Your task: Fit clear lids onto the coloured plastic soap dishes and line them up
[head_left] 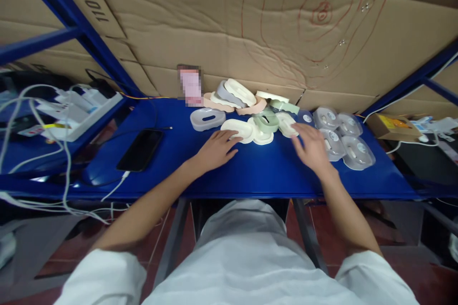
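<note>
Reaching in from the left, my left hand (216, 150) has its fingers apart, with the fingertips at the near edge of a cream oval dish (238, 128) that looks like part of a soap dish. My right hand (312, 145) is open too, thumb spread, its fingertips beside another small cream dish (286, 125); whether they touch it I cannot tell. Between the hands lie a green dish with a slot (266, 122) and a cream piece (263, 137) under it. A grey slotted dish (207, 119) sits further left.
Behind them is a pile of cream, grey and peach dishes (239, 93). Several clear plastic cases (358, 152) stand at the right. A black phone (139, 150) and white cable (118, 186) lie left on the blue table (243, 176). Cardboard (214, 24) backs it; a power strip (86, 114) is far left.
</note>
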